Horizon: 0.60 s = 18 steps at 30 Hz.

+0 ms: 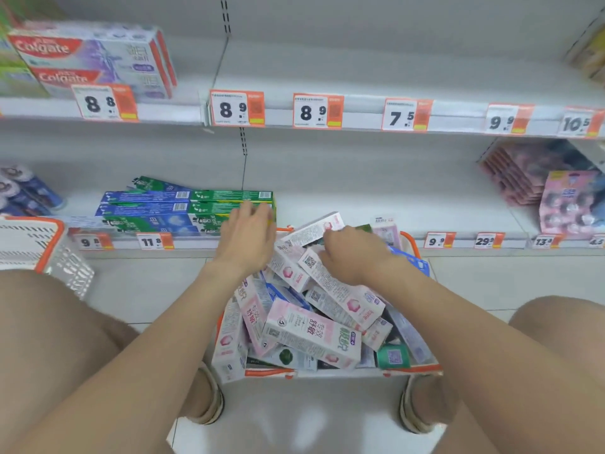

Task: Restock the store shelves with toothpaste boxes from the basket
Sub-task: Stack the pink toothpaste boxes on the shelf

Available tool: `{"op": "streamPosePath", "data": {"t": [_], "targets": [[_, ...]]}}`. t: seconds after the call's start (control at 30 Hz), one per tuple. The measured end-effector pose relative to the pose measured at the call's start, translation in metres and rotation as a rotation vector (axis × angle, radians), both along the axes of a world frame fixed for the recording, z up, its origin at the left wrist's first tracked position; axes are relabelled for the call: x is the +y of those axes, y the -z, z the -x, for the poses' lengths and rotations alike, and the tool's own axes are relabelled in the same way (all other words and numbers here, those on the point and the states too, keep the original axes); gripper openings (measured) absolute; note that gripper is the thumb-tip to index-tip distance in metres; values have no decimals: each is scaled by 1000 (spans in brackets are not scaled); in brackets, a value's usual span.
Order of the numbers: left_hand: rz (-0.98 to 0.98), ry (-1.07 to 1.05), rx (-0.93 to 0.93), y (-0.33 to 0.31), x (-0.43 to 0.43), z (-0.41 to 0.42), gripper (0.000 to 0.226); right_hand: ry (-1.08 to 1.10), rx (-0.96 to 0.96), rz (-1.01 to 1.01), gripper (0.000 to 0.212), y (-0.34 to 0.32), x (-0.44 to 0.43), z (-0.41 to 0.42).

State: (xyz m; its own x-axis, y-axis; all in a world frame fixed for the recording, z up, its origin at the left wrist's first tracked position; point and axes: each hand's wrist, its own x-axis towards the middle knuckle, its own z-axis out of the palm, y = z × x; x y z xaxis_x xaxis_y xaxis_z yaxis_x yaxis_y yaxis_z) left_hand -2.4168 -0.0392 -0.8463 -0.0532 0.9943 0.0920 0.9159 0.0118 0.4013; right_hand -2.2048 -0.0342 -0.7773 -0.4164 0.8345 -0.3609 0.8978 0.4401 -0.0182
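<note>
A person crouches on the tiled floor of a store aisle, an orange-rimmed basket between their feet, heaped with toothpaste boxes. Most are long, white-and-pink cartons printed with a pink flower, barcodes and QR codes, lying jumbled at all angles; a few green and blue ones show among them.

The left hand reaches to the lower shelf, its fingers stretched out and resting on the right end of a stack of green boxes, which lie flat beside blue boxes on their left. The right hand is at the far end of the basket, fingers curled round the end of a white box that tilts up above the pile.

Orange-and-white price tags line both shelf edges. Colgate boxes stand at the far left of the upper shelf, pink packs sit at right, and a second basket shows at left.
</note>
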Motion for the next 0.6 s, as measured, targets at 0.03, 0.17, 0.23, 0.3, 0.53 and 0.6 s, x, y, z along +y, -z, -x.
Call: {"op": "streamPosePath", "data": {"t": [0.03,0.17,0.23,0.3,0.53,0.6], "targets": [[27,10,-30,-2,10,-2,29,-35,-24,20,30,5,1,4],[231,14,-88,4,50,-7,39,-188,-125,54,50,12,24,22],[322,55,-66,9,58,-11,41,-204,-128,64,63,17,34,25],[392,123,30,12,61,-14,47,-195,-97,82,70,23,41,22],[770,256,166,5,69,2,32,57,350,289,52,14,65,-2],[746,261,137,-9,69,2,28,192,649,429,36,6,73,-13]]}}
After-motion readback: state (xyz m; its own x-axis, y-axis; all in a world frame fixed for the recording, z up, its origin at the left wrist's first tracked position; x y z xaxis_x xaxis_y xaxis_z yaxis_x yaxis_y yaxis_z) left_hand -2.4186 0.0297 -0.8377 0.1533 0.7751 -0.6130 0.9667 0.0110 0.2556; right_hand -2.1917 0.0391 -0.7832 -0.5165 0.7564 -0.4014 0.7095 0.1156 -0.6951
